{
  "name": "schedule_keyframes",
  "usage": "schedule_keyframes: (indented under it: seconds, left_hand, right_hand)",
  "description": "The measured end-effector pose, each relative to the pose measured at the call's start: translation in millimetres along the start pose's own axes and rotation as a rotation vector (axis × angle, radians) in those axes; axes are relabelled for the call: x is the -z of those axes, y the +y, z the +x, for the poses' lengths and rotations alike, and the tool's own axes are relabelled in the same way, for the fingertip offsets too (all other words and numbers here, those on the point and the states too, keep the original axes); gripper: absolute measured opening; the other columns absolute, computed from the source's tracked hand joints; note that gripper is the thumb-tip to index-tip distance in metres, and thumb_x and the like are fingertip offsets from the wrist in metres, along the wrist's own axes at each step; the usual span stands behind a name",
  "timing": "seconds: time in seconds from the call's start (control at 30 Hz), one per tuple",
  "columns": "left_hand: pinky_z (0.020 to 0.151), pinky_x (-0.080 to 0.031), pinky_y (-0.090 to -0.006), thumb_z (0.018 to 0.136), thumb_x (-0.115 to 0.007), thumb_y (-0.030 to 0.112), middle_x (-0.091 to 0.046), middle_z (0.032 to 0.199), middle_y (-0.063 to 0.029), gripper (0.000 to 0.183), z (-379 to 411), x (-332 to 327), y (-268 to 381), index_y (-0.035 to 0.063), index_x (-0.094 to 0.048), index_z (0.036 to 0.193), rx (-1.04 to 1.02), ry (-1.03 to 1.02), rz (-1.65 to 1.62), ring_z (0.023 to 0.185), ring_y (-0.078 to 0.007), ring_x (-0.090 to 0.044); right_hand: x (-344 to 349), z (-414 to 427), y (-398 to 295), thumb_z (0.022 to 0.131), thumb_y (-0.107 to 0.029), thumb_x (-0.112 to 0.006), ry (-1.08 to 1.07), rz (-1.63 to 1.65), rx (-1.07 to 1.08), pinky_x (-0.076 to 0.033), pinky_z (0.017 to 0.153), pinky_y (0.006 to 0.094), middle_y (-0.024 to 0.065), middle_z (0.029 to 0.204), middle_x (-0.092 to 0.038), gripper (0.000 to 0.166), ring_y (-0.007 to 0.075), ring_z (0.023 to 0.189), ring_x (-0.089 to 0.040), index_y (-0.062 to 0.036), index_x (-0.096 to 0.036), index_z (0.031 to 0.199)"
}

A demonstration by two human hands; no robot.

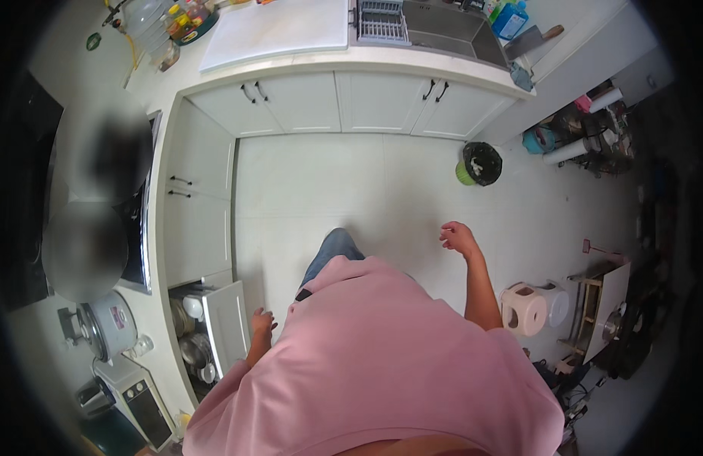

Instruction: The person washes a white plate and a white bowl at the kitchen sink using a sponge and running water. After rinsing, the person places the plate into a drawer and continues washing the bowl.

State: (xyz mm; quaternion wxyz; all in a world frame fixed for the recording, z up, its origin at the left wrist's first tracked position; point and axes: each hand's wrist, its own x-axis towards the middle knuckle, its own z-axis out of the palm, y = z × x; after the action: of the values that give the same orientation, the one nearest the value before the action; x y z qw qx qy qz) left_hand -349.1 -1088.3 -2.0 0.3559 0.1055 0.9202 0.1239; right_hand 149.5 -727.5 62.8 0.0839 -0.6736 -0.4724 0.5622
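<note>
Down at my left side, my left hand (263,320) hangs with loosely spread fingers and holds nothing. It is nearest to the white front of a pulled-out cabinet drawer (228,322). Stacked plates (183,316), metal bowls (196,349) and a white bowl (194,308) sit inside that drawer. My right hand (457,236) is held out over the pale floor (323,176), its fingers half curled and apart, touching nothing. Beyond it stands a green waste bin (464,173) lined with a black bag, with some white scraps inside.
A white counter (260,60) runs ahead with a sink (442,25), a dish rack (382,23) and a cleaver (532,41). At left are a cooker (109,325) and a toaster oven (143,407). Plastic stools (524,309) and a small table (608,313) stand at right.
</note>
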Motion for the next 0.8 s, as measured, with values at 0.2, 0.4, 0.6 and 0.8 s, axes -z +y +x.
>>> schedule_keyframes:
  seconds: [0.2,0.4,0.6,0.8]
  left_hand:
    - [0.051,-0.051,-0.0307,0.077,-0.057,0.01,-0.065,0.068,-0.0098,0.038,106.8,-67.8,169.7,-0.0001,-0.057,0.114,-0.382,-0.266,-0.165,0.054,-0.0161,-0.061]
    - [0.062,-0.052,-0.0313,0.081,-0.059,0.016,-0.067,0.079,-0.0101,0.025,151.9,-118.5,479.5,0.0018,-0.062,0.102,-0.845,-0.17,0.036,0.068,-0.0174,-0.065]
    - [0.072,-0.05,-0.0284,0.088,-0.056,0.015,-0.067,0.085,-0.0084,0.025,69.3,-147.8,788.3,0.0012,-0.06,0.108,-1.285,-0.376,0.03,0.076,-0.0177,-0.063]
    - [0.077,-0.049,-0.029,0.086,-0.056,0.007,-0.067,0.092,-0.0118,0.024,18.6,-199.0,910.2,0.0002,-0.06,0.108,-1.319,-0.54,0.008,0.085,-0.0182,-0.063]
  right_hand:
    - [43.8,72.9,-67.9,0.086,-0.017,-0.056,-0.036,0.024,0.053,-0.05,0.057,0.0266,0.01,0.086,-0.066,0.032,0.014,0.061,-0.061,-0.0011,-0.056,0.113]
    - [143.2,111.9,-90.9,0.085,-0.014,-0.056,0.181,-0.034,-0.045,-0.05,0.056,0.0273,0.0095,0.08,-0.065,0.029,0.0142,0.062,-0.062,0.0003,-0.058,0.11]
    - [226.3,141.4,-136.8,0.088,-0.016,-0.054,0.504,0.102,-0.023,-0.048,0.053,0.0268,0.0071,0.071,-0.063,0.02,0.0115,0.055,-0.056,-0.0009,-0.062,0.098]
    - [263.5,220.6,-201.4,0.09,-0.023,-0.053,0.493,0.046,0.041,-0.042,0.052,0.0261,0.0033,0.056,-0.056,0.024,0.0105,0.054,-0.052,-0.0026,-0.063,0.082]
